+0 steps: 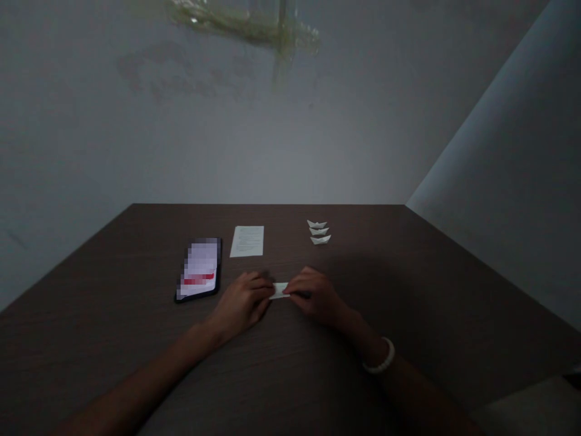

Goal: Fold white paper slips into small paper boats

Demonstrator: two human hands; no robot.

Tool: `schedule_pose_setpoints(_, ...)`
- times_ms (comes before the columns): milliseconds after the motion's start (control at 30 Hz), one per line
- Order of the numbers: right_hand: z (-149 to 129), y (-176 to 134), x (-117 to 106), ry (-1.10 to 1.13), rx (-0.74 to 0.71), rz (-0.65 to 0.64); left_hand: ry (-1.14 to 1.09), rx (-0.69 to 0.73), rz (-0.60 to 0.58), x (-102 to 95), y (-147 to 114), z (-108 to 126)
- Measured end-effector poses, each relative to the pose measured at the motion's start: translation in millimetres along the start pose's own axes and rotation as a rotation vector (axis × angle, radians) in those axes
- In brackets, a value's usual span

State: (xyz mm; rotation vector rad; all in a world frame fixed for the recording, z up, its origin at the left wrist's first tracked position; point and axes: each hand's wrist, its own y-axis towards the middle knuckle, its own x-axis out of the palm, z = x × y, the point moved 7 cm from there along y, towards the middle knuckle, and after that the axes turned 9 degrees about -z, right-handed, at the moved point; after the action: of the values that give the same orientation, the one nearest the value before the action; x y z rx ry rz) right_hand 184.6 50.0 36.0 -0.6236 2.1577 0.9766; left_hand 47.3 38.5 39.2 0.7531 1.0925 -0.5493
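A small folded piece of white paper [279, 290] lies at the tabletop between my two hands. My left hand [245, 298] has its fingers closed on the paper's left end. On the other end, my right hand [316, 295] pinches the paper between thumb and fingers. The middle of the strip shows between the fingertips, while both ends are hidden under them. A white beaded bracelet [381, 357] circles my right wrist.
Three small white paper boats [320, 240] stand in a row beyond my right hand. Printed paper sheets [247, 241] lie beyond my left hand, and a phone [200, 269] with a lit, blurred screen is left of it. The brown table [136, 242] meets a wall.
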Motion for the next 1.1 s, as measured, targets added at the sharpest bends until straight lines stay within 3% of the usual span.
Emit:
schedule_pose_setpoints(533,1.2,-4.8,4.3,-0.08,0.064,-0.139,-0.103,-0.006,-0.074,0.9,-1.1,0.9)
schedule_pose_setpoints(900,2.3,-5.6,4.4,-0.06,0.07,-0.144,-0.296,0.053,0.004,0.8,-0.1,-5.0)
schedule_pose_setpoints(1100,6.1,-5.9,5.4,-0.018,0.084,-0.143,-0.295,0.014,-0.015,1.0,-1.5,-6.7)
